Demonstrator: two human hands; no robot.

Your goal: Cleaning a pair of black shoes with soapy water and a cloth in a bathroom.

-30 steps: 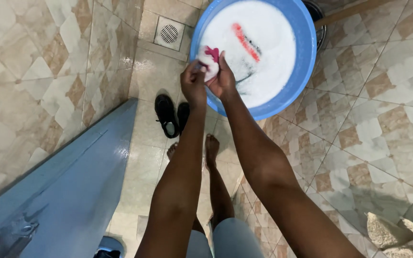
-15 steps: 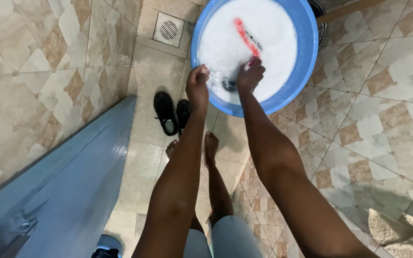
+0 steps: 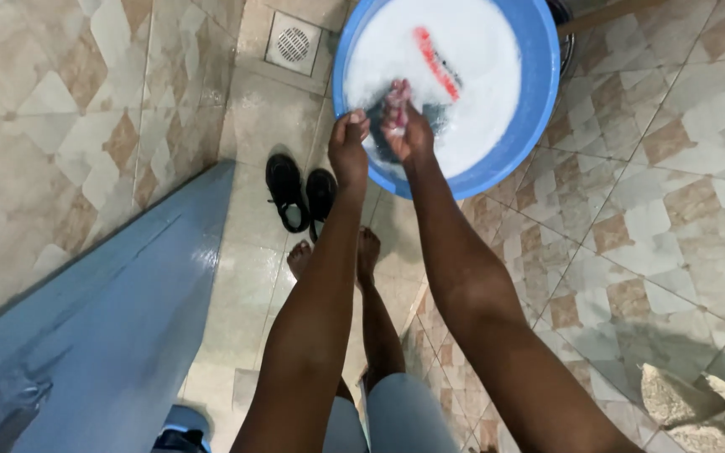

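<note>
wet patterned floor tiles, floor drain, blue door. right hand clutching red cloth over sudsy blue basin; left hand fisted at rim, contents unclear.

One blue basin, two black shoes, one floor drain.

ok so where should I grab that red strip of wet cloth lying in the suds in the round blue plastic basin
Probably take the red strip of wet cloth at its near, lower end, coming from above on the person's side. It lies slanted across the foam, that end closest to the right hand, and the rim of the round blue plastic basin is open overhead.
</note>
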